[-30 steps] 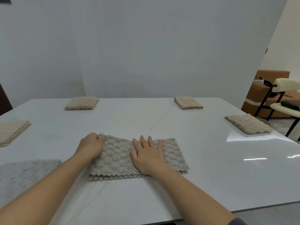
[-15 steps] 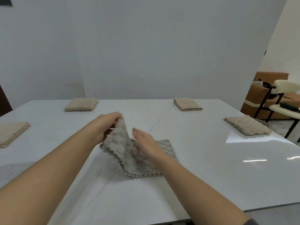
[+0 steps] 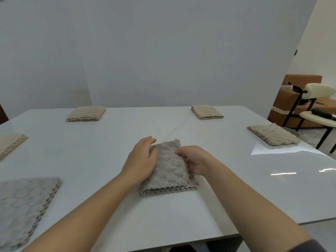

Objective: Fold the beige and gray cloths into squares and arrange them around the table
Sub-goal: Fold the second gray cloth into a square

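A gray bumpy cloth lies folded over itself into a near square at the middle of the white table. My left hand rests on its left side with fingers loosely bent over the top layer. My right hand holds the cloth's right edge, fingers curled around the fold. Folded cloths lie around the table: beige cloths at the far left, far right, right edge and left edge, and a gray cloth at the near left.
A cream chair with black legs stands right of the table, with a brown box behind it. A plain wall rises behind the table. The table's near edge runs just under my forearms.
The long gray cloth lay flat under both hands. My left hand lifted its left half and brought it over to the right; it now lies folded in a near square.
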